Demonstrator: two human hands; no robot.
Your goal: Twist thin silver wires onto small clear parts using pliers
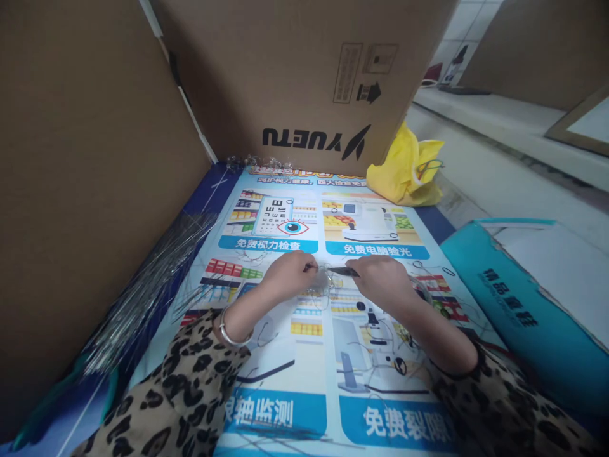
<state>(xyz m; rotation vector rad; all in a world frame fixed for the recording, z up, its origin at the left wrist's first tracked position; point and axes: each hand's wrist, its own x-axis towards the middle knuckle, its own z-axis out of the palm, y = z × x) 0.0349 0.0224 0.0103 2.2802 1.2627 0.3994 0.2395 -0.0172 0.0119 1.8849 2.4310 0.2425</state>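
far left: we see a tall brown cardboard panel, and along its foot a bundle of thin silvery wires fanned out on the dark blue counter.
left hand: our left hand is over the printed sheet, palm down, a silvery bangle at the wrist and a leopard-print sleeve behind it. its fingertips are drawn together beside the wire tangle; we cannot tell what, if anything, is pinched between them.
between our hands: a small wire tangle, thin and shiny, partly blurred, lies in the middle of the work, over the sheet's pictures.
back: a cardboard wall stands behind, its "yuetu" lettering upside down, with small shiny bits along its base.
dark tool: a dark pointed tool points left from our right hand, its tip near the tangle.
right hand: our right hand is clamped on the dark pointed tool, thumb and fingers closed round its wide end.
near us: loose wire pieces are scattered over the lower sheet.
right: a crumpled yellow bag sits by the sheet's far corner; nearer us is a teal box with dark lettering.
far right: we see a pale ledge with a small bottle on it.
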